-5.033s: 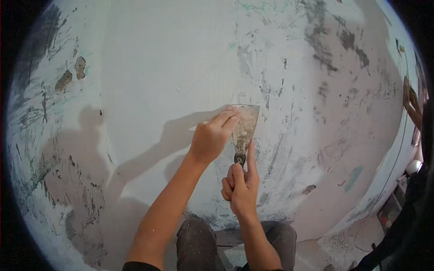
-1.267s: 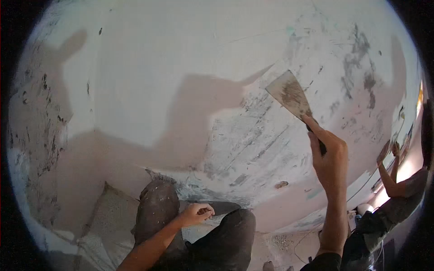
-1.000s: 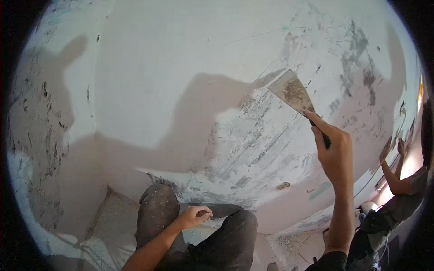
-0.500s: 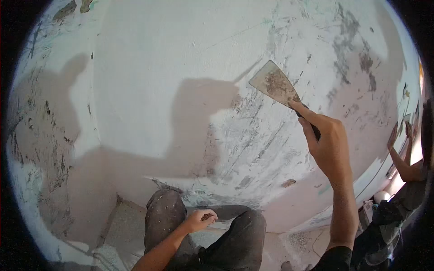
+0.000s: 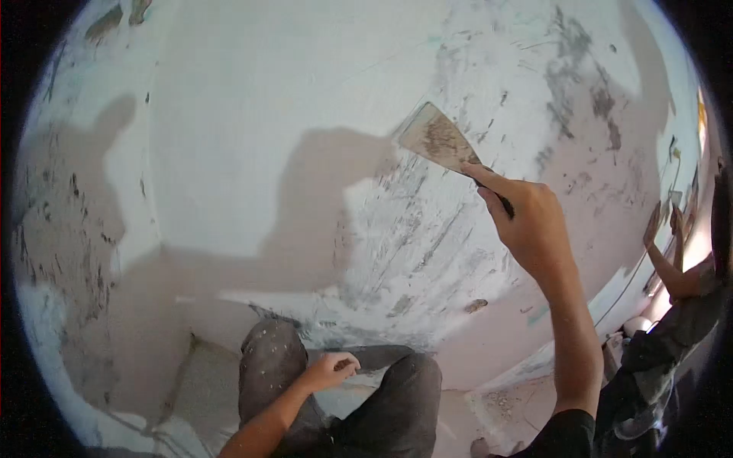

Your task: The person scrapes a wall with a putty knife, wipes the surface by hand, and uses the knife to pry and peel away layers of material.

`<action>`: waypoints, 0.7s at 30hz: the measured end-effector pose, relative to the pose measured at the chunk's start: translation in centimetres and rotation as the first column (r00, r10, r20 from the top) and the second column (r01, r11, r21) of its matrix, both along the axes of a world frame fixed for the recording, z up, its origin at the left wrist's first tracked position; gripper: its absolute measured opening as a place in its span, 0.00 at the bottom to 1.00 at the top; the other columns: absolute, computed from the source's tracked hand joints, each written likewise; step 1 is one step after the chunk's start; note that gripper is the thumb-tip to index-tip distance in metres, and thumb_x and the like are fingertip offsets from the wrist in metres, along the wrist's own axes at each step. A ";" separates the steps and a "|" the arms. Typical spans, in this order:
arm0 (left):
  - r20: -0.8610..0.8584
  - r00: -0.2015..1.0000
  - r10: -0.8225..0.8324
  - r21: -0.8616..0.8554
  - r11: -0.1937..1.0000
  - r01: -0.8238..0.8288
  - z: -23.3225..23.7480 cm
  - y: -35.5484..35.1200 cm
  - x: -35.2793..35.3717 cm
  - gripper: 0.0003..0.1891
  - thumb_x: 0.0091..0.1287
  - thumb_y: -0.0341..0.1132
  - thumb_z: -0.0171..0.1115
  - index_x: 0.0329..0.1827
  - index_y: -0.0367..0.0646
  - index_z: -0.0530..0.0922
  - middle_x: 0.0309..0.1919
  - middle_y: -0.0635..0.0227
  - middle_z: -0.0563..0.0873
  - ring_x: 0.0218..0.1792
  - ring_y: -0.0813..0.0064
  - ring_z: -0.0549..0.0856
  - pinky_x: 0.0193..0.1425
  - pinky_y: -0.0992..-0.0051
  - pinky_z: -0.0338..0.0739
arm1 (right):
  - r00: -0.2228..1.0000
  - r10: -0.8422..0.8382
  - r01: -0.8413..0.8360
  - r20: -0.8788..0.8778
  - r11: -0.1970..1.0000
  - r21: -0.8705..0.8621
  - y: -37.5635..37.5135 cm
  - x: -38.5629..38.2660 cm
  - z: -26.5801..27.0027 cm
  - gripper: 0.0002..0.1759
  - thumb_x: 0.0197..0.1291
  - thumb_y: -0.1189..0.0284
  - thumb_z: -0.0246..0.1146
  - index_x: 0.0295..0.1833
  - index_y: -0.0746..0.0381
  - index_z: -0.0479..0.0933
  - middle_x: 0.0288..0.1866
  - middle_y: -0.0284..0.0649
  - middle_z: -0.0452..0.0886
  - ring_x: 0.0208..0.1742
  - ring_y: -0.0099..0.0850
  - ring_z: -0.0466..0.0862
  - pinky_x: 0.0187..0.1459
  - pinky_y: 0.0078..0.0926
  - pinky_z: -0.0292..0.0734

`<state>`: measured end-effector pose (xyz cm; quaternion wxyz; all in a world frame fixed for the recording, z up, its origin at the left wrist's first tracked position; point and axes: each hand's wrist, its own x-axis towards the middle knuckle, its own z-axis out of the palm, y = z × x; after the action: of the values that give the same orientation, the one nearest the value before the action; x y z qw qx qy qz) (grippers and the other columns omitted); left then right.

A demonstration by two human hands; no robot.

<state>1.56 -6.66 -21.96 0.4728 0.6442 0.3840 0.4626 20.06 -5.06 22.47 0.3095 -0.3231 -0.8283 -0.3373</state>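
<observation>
My right hand [image 5: 527,217] grips a putty knife [image 5: 437,139] by its dark handle, index finger laid along the base of the blade. Brown smears cover the wide metal blade, whose edge is right by the white wall [image 5: 229,99]. Grey scrape marks and dark patches spread over the wall below and to the right of the blade. Over my knees [image 5: 271,359], my left hand [image 5: 330,372] is closed, fingers curled around something dark and small; I cannot tell what it is.
At the far right another person's arms [image 5: 668,259] reach to the wall, one hand near a small scraper-like tool [image 5: 676,197]. A wall corner runs down on the left. The floor [image 5: 511,408] shows debris, and my shadow falls across the wall.
My right hand and the putty knife have moved a little to the left along the wall. The whole view has shifted slightly; my left hand stays over my knees.
</observation>
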 end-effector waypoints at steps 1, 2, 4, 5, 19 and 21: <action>-0.009 1.000 0.023 -0.019 1.000 -0.024 0.5 0.0 -0.3 0.15 0.76 0.43 0.58 0.51 0.40 0.83 0.34 0.67 0.88 0.35 0.78 0.85 0.42 0.70 0.80 | 0.999 0.020 -0.021 -0.033 0.999 -0.045 -0.6 0.0 0.6 0.18 0.66 0.73 0.63 0.61 0.49 0.84 0.25 0.47 0.82 0.23 0.41 0.80 0.29 0.39 0.73; -0.013 0.999 0.030 -0.014 0.999 -0.030 0.8 -0.1 -0.5 0.15 0.76 0.43 0.58 0.51 0.40 0.83 0.34 0.67 0.88 0.35 0.78 0.85 0.42 0.70 0.80 | 0.998 0.041 -0.046 -0.056 0.995 -0.092 -1.0 -0.1 1.0 0.18 0.67 0.72 0.62 0.60 0.49 0.84 0.25 0.48 0.81 0.23 0.41 0.80 0.29 0.39 0.73; -0.003 1.000 0.024 -0.021 0.999 -0.024 1.1 -0.4 -0.7 0.14 0.76 0.43 0.59 0.51 0.40 0.83 0.35 0.67 0.89 0.35 0.77 0.86 0.42 0.71 0.80 | 0.997 0.026 -0.035 -0.076 0.992 -0.125 -1.4 0.8 1.0 0.18 0.67 0.72 0.63 0.60 0.48 0.84 0.23 0.47 0.80 0.23 0.41 0.79 0.29 0.38 0.73; -0.003 0.999 0.039 -0.053 0.998 -0.039 1.1 -0.4 -0.6 0.14 0.76 0.42 0.59 0.51 0.40 0.83 0.36 0.66 0.89 0.35 0.77 0.86 0.42 0.71 0.80 | 0.998 0.007 -0.014 -0.068 0.994 -0.104 -1.7 1.2 0.9 0.18 0.67 0.72 0.63 0.60 0.48 0.84 0.22 0.47 0.79 0.22 0.41 0.79 0.28 0.38 0.72; -0.013 1.000 0.016 -0.071 0.997 -0.017 0.3 0.1 -0.3 0.14 0.76 0.43 0.59 0.49 0.40 0.83 0.35 0.67 0.89 0.36 0.78 0.86 0.43 0.72 0.82 | 0.997 0.062 -0.060 0.037 0.996 -0.062 -1.1 0.7 0.3 0.18 0.66 0.70 0.63 0.61 0.48 0.82 0.25 0.43 0.81 0.24 0.42 0.82 0.26 0.41 0.76; -0.041 0.999 0.011 -0.064 0.998 -0.013 -0.7 0.6 -0.5 0.15 0.77 0.43 0.58 0.50 0.39 0.83 0.36 0.66 0.88 0.36 0.79 0.86 0.43 0.73 0.81 | 0.992 0.024 -0.017 0.126 0.998 -0.056 -2.6 1.2 -1.1 0.22 0.65 0.69 0.62 0.65 0.45 0.80 0.24 0.41 0.79 0.23 0.41 0.81 0.25 0.41 0.76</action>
<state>1.05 -6.04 -22.65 0.4826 0.6356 0.4122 0.4395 21.28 -7.70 21.36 0.2507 -0.3010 -0.8585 -0.3310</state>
